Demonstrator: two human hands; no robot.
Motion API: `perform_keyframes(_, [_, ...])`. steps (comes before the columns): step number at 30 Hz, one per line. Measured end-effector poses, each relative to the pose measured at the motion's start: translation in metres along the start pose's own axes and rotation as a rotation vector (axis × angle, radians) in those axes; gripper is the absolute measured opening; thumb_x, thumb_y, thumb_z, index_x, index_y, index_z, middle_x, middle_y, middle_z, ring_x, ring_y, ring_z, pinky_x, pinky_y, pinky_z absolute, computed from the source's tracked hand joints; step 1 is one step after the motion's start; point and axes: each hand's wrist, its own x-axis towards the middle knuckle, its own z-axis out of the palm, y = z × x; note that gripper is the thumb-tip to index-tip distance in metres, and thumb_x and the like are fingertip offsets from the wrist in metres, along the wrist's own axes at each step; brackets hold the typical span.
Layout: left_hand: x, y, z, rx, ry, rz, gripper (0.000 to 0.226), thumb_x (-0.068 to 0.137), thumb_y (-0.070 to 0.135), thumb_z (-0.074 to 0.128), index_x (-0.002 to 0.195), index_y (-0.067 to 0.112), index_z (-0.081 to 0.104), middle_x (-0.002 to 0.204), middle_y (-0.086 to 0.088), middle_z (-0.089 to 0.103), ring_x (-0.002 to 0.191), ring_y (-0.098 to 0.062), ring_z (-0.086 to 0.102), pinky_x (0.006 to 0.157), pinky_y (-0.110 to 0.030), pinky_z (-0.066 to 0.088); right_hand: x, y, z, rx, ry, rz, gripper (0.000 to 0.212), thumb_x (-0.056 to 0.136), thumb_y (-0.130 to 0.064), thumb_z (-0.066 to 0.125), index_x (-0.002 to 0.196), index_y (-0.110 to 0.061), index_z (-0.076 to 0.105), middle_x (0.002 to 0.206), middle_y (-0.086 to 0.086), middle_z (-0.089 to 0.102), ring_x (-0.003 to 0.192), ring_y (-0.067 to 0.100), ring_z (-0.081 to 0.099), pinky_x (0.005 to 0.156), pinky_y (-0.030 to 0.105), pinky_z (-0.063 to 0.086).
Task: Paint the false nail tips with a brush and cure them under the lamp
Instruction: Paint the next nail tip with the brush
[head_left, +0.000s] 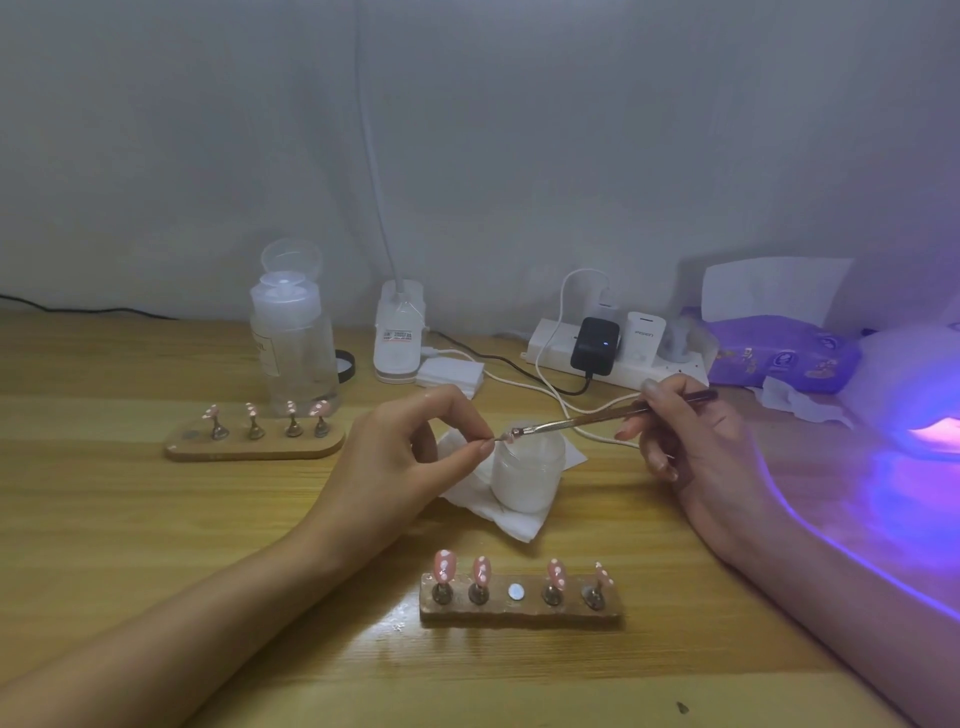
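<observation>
My left hand (415, 447) pinches a small pink nail tip (508, 437) on its stand pin, just above a white jar (527, 470). My right hand (685, 431) grips a thin brush (587, 422) whose tip touches that nail. A near wooden holder (519, 605) carries several pink nail tips with white dots and has one bare magnet spot in the middle. A second wooden holder (254, 441) at the left carries several more tips. The curing lamp (919, 395) glows purple at the far right.
The jar stands on a white tissue (511, 519). Behind are a clear pump bottle (293, 343), a desk-lamp base (397, 332), cotton pads (449, 374), a power strip (613, 353) with chargers and cables, and a purple tissue pack (779, 358). The wall closes the back.
</observation>
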Motion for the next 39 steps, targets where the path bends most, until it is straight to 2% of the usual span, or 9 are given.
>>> perform_keyframes(8, [-0.0005, -0.0011, -0.0003, 0.007, 0.003, 0.01, 0.008, 0.085, 0.027, 0.074, 0.083, 0.033, 0.069, 0.067, 0.013, 0.06, 0.055, -0.005, 0.045, 0.053, -0.012, 0.038, -0.0005, 0.0, -0.0003, -0.007, -0.008, 0.0, 0.017, 0.084, -0.032, 0.062, 0.068, -0.026, 0.063, 0.066, 0.01, 0.07, 0.038, 0.009, 0.043, 0.038, 0.015, 0.032])
perform_keyframes(10, [-0.0003, -0.0005, -0.0007, 0.02, -0.001, 0.018, 0.008, 0.085, 0.026, 0.074, 0.084, 0.032, 0.069, 0.069, 0.018, 0.061, 0.056, -0.005, 0.046, 0.054, -0.01, 0.038, -0.0001, 0.0001, -0.0009, 0.011, -0.015, -0.014, 0.017, 0.084, -0.033, 0.061, 0.075, -0.018, 0.06, 0.066, 0.009, 0.07, 0.039, 0.009, 0.044, 0.038, 0.015, 0.032])
perform_keyframes(14, [0.0002, -0.0008, 0.0005, 0.039, 0.0, 0.023, 0.007, 0.086, 0.026, 0.072, 0.084, 0.031, 0.069, 0.075, 0.022, 0.063, 0.058, -0.005, 0.048, 0.055, -0.01, 0.04, -0.0009, 0.0016, -0.0005, -0.011, -0.039, -0.001, 0.017, 0.082, -0.036, 0.063, 0.07, -0.025, 0.064, 0.068, 0.011, 0.071, 0.041, 0.01, 0.046, 0.039, 0.016, 0.035])
perform_keyframes(17, [0.0003, -0.0002, 0.0004, 0.049, -0.003, 0.025, 0.005, 0.085, 0.028, 0.072, 0.085, 0.031, 0.068, 0.077, 0.023, 0.063, 0.059, -0.006, 0.049, 0.056, -0.011, 0.041, 0.0011, 0.0027, -0.0033, 0.014, -0.009, -0.005, 0.018, 0.083, -0.034, 0.062, 0.077, -0.017, 0.06, 0.068, 0.011, 0.071, 0.04, 0.009, 0.045, 0.038, 0.015, 0.033])
perform_keyframes(19, [0.0, 0.0003, 0.0004, 0.06, -0.003, 0.031, 0.005, 0.085, 0.027, 0.072, 0.085, 0.031, 0.068, 0.077, 0.025, 0.062, 0.06, -0.006, 0.049, 0.056, -0.011, 0.04, 0.0011, 0.0025, -0.0031, 0.025, -0.027, -0.01, 0.018, 0.084, -0.035, 0.061, 0.076, -0.019, 0.062, 0.068, 0.01, 0.071, 0.04, 0.009, 0.046, 0.038, 0.015, 0.034])
perform_keyframes(21, [-0.0004, 0.0009, 0.0001, 0.063, 0.002, 0.033, 0.005, 0.085, 0.026, 0.072, 0.085, 0.029, 0.069, 0.076, 0.024, 0.061, 0.059, -0.006, 0.048, 0.056, -0.011, 0.039, 0.0, 0.0026, -0.0012, -0.003, -0.048, -0.004, 0.017, 0.084, -0.036, 0.062, 0.072, -0.024, 0.064, 0.069, 0.011, 0.071, 0.041, 0.01, 0.046, 0.039, 0.016, 0.035])
perform_keyframes(26, [-0.0004, 0.0019, 0.0002, 0.058, 0.01, 0.045, 0.008, 0.085, 0.021, 0.074, 0.084, 0.027, 0.069, 0.082, 0.014, 0.064, 0.059, -0.008, 0.046, 0.056, -0.012, 0.038, 0.0007, 0.0021, -0.0037, 0.005, -0.001, -0.008, 0.021, 0.081, -0.036, 0.063, 0.077, -0.016, 0.058, 0.066, 0.009, 0.07, 0.042, 0.009, 0.047, 0.038, 0.016, 0.032])
perform_keyframes(31, [-0.0004, 0.0019, 0.0005, 0.063, 0.013, 0.048, 0.009, 0.085, 0.019, 0.074, 0.085, 0.027, 0.069, 0.074, 0.024, 0.06, 0.059, -0.006, 0.047, 0.055, -0.01, 0.038, -0.0003, 0.0019, -0.0005, -0.019, -0.041, 0.0, 0.017, 0.082, -0.037, 0.063, 0.071, -0.024, 0.063, 0.068, 0.011, 0.071, 0.043, 0.01, 0.049, 0.039, 0.015, 0.033])
perform_keyframes(39, [-0.0005, -0.0008, 0.0006, 0.05, 0.017, 0.048, 0.01, 0.084, 0.019, 0.075, 0.084, 0.028, 0.07, 0.073, 0.013, 0.06, 0.056, -0.007, 0.042, 0.055, -0.012, 0.036, -0.0009, 0.0021, -0.001, -0.026, -0.044, -0.003, 0.017, 0.083, -0.037, 0.062, 0.074, -0.023, 0.063, 0.069, 0.011, 0.071, 0.046, 0.011, 0.052, 0.039, 0.016, 0.034])
